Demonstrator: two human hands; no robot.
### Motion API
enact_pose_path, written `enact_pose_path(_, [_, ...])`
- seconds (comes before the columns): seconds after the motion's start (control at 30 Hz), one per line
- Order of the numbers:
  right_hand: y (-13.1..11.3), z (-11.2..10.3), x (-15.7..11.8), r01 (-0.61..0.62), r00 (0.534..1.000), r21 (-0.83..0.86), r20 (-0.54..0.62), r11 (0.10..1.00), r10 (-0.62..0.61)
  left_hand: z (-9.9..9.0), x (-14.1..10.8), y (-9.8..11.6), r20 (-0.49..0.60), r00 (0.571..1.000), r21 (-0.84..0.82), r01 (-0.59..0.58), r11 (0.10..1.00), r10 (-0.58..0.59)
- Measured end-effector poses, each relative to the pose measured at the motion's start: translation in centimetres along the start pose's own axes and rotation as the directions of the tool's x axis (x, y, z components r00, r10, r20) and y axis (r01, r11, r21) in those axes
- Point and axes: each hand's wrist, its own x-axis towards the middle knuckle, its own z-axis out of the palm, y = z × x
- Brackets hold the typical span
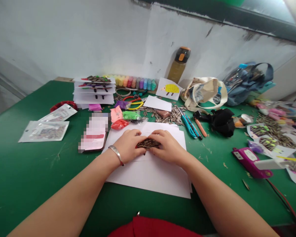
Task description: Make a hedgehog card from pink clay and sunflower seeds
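Cupping a cluster of striped seeds (pixel 149 143) at the centre of the frame, the left hand (pixel 128 144) and right hand (pixel 169 146) curve around its opposite ends, fingers above and thumbs below; how firmly they press cannot be told. The cluster rests over white paper sheets (pixel 150 176) on the green worktop (pixel 34 174). A phone (pixel 101 142) lies left of centre. Just above centre, coloured packets (pixel 131 115) lie near loose seeds (pixel 176 116); a blue cutter (pixel 189 125) lies right of these. A bottle (pixel 176 70) occupies the upper right of centre.
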Motion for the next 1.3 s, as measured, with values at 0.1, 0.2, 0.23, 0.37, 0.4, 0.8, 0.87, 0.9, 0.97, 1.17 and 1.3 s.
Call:
enact_pose_path(0.1, [-0.1,0.0,0.0,-0.002,1.0,0.005,-0.006,1.0,0.002,0.1,0.0,-0.1,-0.013,1.0,0.0,-0.01,1.0,0.01])
enact_pose_path(0.2, [0.0,0.0,0.0,-0.004,1.0,0.036,-0.007,0.999,0.004,-0.2,0.0,-0.1,-0.01,1.0,0.005,-0.022,1.0,0.022])
enact_pose_path(0.23, [0.2,-0.1,-0.1,-0.005,1.0,0.059,-0.008,0.998,0.005,-0.3,0.0,-0.1,0.0,1.0,0.005,-0.026,1.0,0.026])
enact_pose_path(0.37, [1.3,-0.7,-0.6,-0.06,0.998,0.217,0.01,0.974,0.06,-1.0,0.3,-0.4,0.04,0.998,-0.042,-0.037,0.998,0.039])
enact_pose_path(0.4, [1.6,-0.8,-0.7,-0.078,0.997,0.251,0.016,0.965,0.077,-1.1,0.3,-0.5,0.045,0.999,-0.059,-0.027,0.998,0.03])
enact_pose_path(0.8, [1.3,-0.1,-0.3,-0.014,0.999,0.161,-0.034,0.987,0.019,-1.4,0.3,-1.1,0.056,0.998,-0.115,-0.013,0.993,0.019])
enact_pose_path(0.87, [1.7,-0.3,-0.5,-0.053,0.998,0.222,-0.023,0.974,0.06,-1.5,0.2,-1.3,0.061,0.998,-0.147,0.015,0.989,-0.006])
enact_pose_path(0.9, [2.0,-0.4,-0.6,-0.08,0.996,0.249,-0.016,0.965,0.087,-1.6,0.2,-1.5,0.059,0.998,-0.169,0.028,0.985,-0.018])
enact_pose_path(0.97, [2.3,-0.6,-0.7,-0.129,0.991,0.276,-0.003,0.952,0.135,-1.6,0.1,-1.8,0.055,0.998,-0.211,0.044,0.977,-0.033])
enact_pose_path(1.17, [2.0,-0.8,-0.6,-0.137,0.99,0.265,0.002,0.954,0.142,-1.5,0.1,-1.8,0.072,0.997,-0.171,0.054,0.984,-0.042])
enact_pose_path(1.3, [2.0,-0.9,-0.6,-0.143,0.989,0.265,0.001,0.954,0.149,-1.6,0.1,-1.9,0.1,0.994,-0.247,0.072,0.966,-0.049])
